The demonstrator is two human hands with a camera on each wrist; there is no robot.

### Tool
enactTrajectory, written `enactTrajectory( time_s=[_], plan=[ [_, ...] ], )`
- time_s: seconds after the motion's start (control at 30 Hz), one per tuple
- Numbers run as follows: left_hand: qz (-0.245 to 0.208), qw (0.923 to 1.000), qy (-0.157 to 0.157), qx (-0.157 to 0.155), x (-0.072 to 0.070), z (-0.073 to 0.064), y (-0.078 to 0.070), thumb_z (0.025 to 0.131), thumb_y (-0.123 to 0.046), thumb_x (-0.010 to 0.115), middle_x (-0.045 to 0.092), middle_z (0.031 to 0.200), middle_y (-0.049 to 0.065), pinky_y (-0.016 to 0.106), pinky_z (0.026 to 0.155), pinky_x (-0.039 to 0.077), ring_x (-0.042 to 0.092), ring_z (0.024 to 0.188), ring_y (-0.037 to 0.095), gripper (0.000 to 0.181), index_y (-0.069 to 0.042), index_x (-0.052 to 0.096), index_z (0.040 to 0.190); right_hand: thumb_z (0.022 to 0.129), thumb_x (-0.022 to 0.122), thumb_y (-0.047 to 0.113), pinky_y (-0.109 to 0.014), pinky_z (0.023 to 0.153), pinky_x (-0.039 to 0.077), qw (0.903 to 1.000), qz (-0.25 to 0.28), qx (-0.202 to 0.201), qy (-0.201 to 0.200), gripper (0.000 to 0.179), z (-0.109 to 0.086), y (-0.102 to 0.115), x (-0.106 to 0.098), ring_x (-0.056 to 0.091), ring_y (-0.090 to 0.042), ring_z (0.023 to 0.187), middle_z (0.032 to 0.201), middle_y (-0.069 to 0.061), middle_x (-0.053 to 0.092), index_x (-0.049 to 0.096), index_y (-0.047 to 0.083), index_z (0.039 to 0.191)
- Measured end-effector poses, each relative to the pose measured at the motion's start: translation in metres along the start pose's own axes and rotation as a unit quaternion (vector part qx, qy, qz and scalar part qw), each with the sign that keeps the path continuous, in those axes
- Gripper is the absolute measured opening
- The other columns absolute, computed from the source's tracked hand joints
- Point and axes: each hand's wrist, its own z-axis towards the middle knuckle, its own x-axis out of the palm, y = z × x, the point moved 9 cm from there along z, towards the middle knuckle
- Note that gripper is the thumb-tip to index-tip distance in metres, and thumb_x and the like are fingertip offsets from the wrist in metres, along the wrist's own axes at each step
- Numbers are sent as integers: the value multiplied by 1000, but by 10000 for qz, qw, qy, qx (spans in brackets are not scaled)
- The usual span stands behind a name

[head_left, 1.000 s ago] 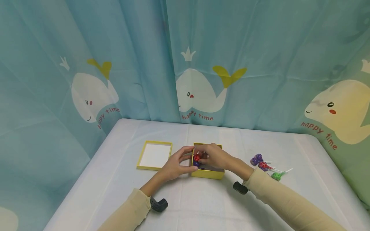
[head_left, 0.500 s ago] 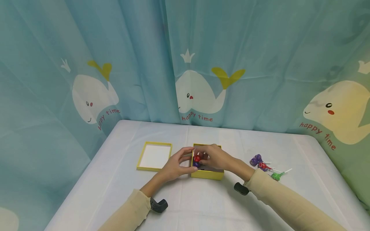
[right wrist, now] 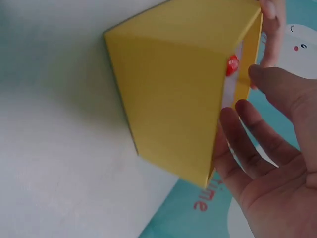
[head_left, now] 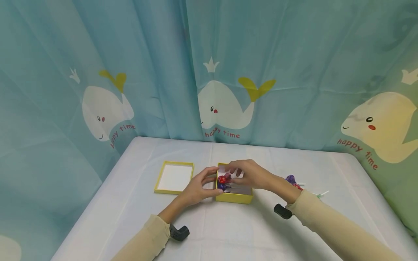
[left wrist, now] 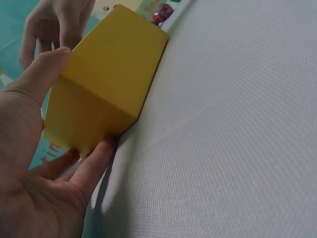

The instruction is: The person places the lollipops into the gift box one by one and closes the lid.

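Note:
My left hand (head_left: 197, 186) grips the left side of a yellow box (head_left: 234, 198), its thumb near the front corner. In the left wrist view the thumb lies on the upper edge of the box (left wrist: 116, 59) and the fingers touch its side. Inside lie a red lollipop (head_left: 222, 179), a pinkish lollipop (head_left: 228, 176) and a dark purple lollipop (head_left: 221, 186). Above the box opening is my right hand (head_left: 251, 174), fingers parted, with nothing seen between them. The right wrist view shows those fingertips at the rim, near the red lollipop (right wrist: 232, 65).
A shallow yellow-edged lid (head_left: 176, 177), white inside, lies left of the box. Right of it lie a purple lollipop (head_left: 290, 178) and a red lollipop (head_left: 298, 186), beside a white stick (head_left: 324, 193); my right forearm partly covers these. A whale-print curtain (head_left: 163, 72) hangs behind the table.
My right hand has lifted and moved right from the lollipops in the box, its fingers spreading and uncovering the pinkish lollipop. The left hand stays on the box.

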Motion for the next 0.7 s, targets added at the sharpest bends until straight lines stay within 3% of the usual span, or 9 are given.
enactTrajectory(
  time_s=[0.27, 0.4, 0.7],
  plan=[
    [32, 10000, -24, 45, 0, 0, -2, 90, -15, 82, 42, 158, 18, 40, 98, 56, 49, 139, 36, 78, -9, 40, 155, 90, 80, 8, -38, 73, 61, 9989, -292, 31, -369, 34, -30, -6, -33, 68, -21, 91, 109, -1, 71, 69, 9, 122],
    [66, 10000, -34, 54, 0, 0, -2, 90, -17, 82, 41, 158, 19, 40, 98, 56, 49, 140, 36, 78, -9, 40, 155, 89, 81, 9, -33, 71, 60, 9966, -593, 49, -569, 34, -46, -8, -50, 67, -19, 91, 109, -1, 71, 70, 8, 122],
    [37, 10000, -44, 7, 0, 0, -1, 89, -15, 82, 40, 159, 18, 37, 98, 56, 49, 140, 35, 79, -10, 40, 155, 87, 82, 9, -36, 71, 60, 9907, -946, 391, -899, 36, -85, -21, -78, 68, -17, 90, 105, 7, 69, 70, 15, 120]
  ],
)
